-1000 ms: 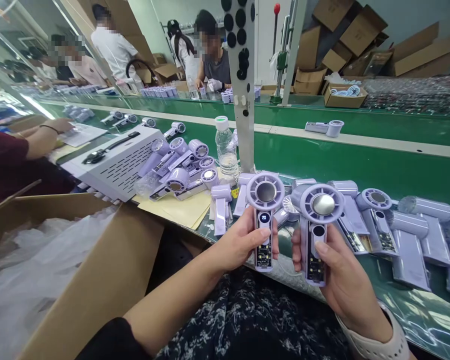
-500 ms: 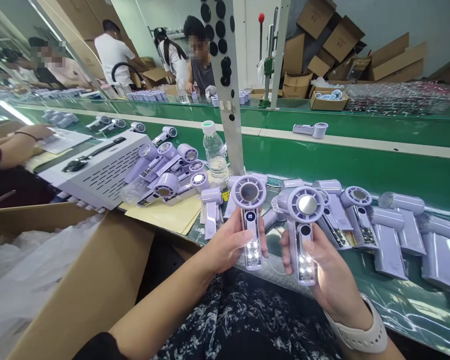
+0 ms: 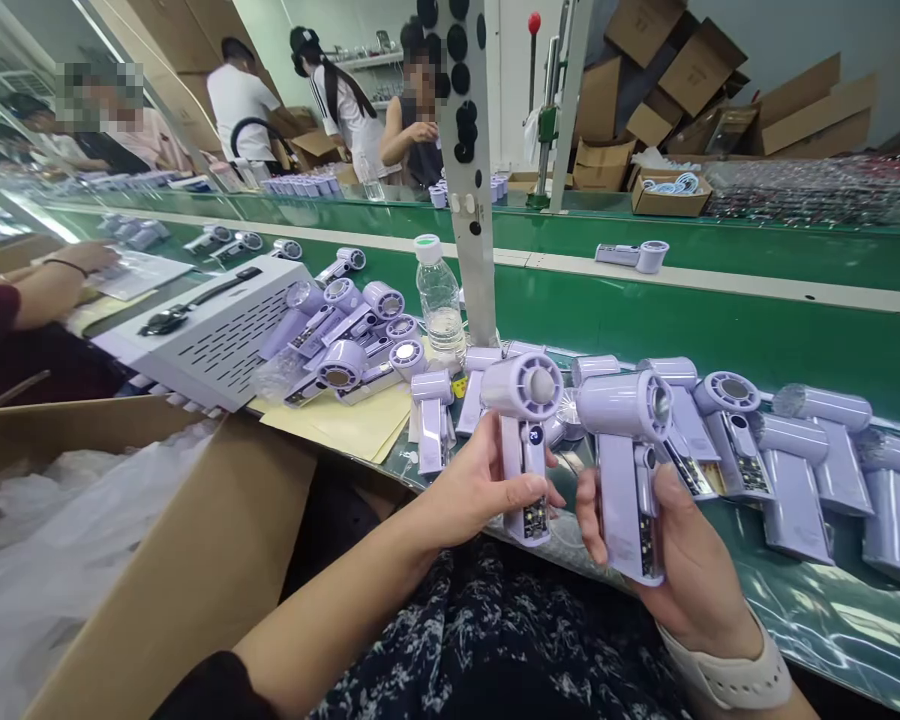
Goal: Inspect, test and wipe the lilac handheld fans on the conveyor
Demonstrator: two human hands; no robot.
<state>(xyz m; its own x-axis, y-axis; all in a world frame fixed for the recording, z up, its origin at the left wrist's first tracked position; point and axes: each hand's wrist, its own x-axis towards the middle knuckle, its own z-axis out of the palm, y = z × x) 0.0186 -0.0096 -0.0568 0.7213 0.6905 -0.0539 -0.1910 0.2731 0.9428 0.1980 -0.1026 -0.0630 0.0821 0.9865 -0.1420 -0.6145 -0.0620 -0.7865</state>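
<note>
**Two handheld fans gripped upright at the bench edge**

While both hands are raised above the lap, each is closed around the handle of a lilac handheld fan. The left hand (image 3: 487,490) wraps the left fan (image 3: 523,440), thumb lying across the lower handle; the round head points right and slightly toward the camera, and a small lit display shows just beneath it. The right hand (image 3: 679,560) grips the right fan (image 3: 624,460) by the handle with the thumb on its front edge; its head is turned side-on, the grille facing right. The two fans stand upright, just beside each other but apart, over the near edge of the green bench (image 3: 832,610). A pale wristband (image 3: 735,675) sits on the right wrist.

To the left, an open cardboard box (image 3: 195,560) holds clear plastic bags. Behind the held fans, a row of like fans (image 3: 787,460) lies on the bench to the right, and a heap of fans (image 3: 352,340) rests on yellow paper (image 3: 352,420) to the left. A water bottle (image 3: 440,300) stands beside a white upright post (image 3: 474,180). A perforated white case (image 3: 210,325) lies further left, near a co-worker's forearm (image 3: 52,285).

Beyond, a single fan (image 3: 634,255) lies on the green conveyor (image 3: 720,320). Other people stand at the far bench, with cardboard cartons (image 3: 720,80) stacked at the rear.
</note>
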